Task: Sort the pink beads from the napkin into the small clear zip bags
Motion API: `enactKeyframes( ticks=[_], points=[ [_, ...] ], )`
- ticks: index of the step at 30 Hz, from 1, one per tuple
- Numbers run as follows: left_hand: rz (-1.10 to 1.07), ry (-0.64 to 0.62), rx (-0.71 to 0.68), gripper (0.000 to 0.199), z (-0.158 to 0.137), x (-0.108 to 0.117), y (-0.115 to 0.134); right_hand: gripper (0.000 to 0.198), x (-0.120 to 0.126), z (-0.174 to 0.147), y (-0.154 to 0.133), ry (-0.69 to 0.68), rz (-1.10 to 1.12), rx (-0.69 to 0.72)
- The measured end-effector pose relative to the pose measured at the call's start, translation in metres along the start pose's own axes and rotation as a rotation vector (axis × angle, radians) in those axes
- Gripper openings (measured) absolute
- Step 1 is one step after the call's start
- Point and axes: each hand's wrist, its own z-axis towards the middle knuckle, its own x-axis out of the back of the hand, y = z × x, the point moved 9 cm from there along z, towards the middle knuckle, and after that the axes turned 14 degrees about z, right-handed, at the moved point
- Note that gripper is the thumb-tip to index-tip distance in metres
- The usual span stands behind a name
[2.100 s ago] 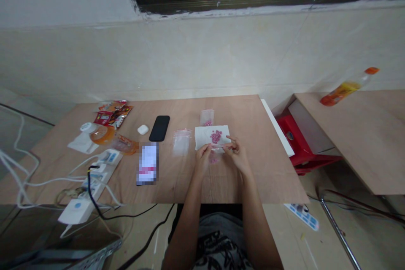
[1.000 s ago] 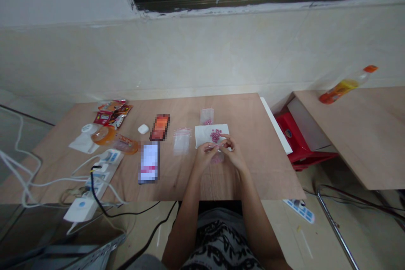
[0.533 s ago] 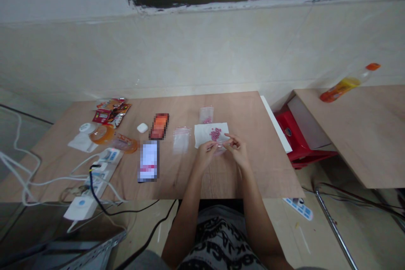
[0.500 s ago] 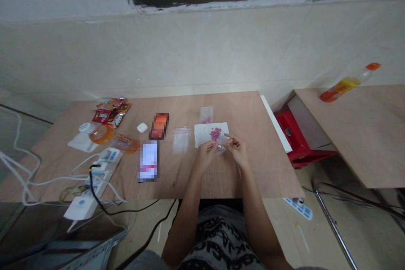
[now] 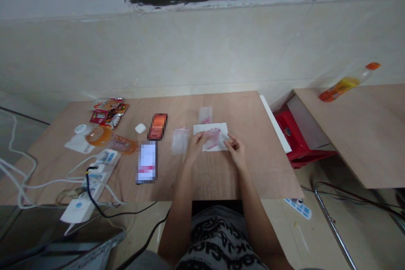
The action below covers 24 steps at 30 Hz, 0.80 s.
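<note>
Held item: small pink-tinted clear plastic pouch [image 5: 212, 137], reaching from the left fingers across the middle of a thin rectangular white paper sheet [image 5: 222, 146], well short of the right fingers; resting or raised, cannot tell.
Left hand [image 5: 195, 144]: fingers together, pinching the pouch at its left end.
Right hand [image 5: 237, 150]: fingers curled at the sheet's right edge, apart from the pouch; whether they grip or touch the sheet, cannot tell.
Loose stock: small round pink beads [image 5: 217, 130], seen at the pouch's far edge, between the two hands' fingers; how many lie inside the pouch, too blurred to tell.
Pouch weight (judged): very light, little to feel in the fingers.
Pouch body (judged): limp film, slick, apt to sag away from a one-sided hold; creases rather than breaks.
Pouch hold (judged): by the rim, one pinch at each corner, walls left unsqueezed.
Bead handling (judged): hard, smooth, light, quick to roll; better gathered than pinched singly.
Sheet handling (judged): soft, easily bent; best lifted by opposite edges.
Second pouch: clear plastic, pink contents low down [image 5: 205, 114], beyond the sheet, ahead of the fingers.
Spares: flat clear plastic bags [image 5: 180, 141], just left of the left fingers.
Support: light wood-grain tabletop [image 5: 265, 156], beneath all.
</note>
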Motion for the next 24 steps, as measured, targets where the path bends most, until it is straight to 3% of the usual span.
enactKeyframes(
  ticks=[2, 6, 10, 14, 19, 24],
  points=[
    [-0.033, 0.119, 0.029, 0.048, 0.021, 0.017, 0.002, 0.04, 0.004, -0.006, 0.004, 0.042, -0.092, 0.022],
    [0.074, 0.404, -0.039, 0.041, 0.068, 0.05, 0.02, 0.032, -0.003, -0.012, 0.011, -0.046, -0.186, 0.002],
    [0.121, 0.328, 0.057, 0.034, 0.119, 0.044, 0.021, 0.03, -0.006, -0.012, 0.009, -0.071, -0.227, -0.013],
    [0.254, 0.231, 0.186, 0.026, 0.151, 0.03, 0.011, 0.03, -0.006, -0.011, 0.006, -0.059, -0.249, -0.023],
    [0.37, 0.173, 0.213, 0.027, 0.17, 0.017, -0.005, 0.03, -0.007, -0.011, 0.003, -0.062, -0.282, -0.007],
    [0.526, 0.201, 0.189, 0.029, 0.178, 0.018, -0.017, 0.03, -0.007, -0.01, 0.002, -0.058, -0.315, -0.006]
  ],
)
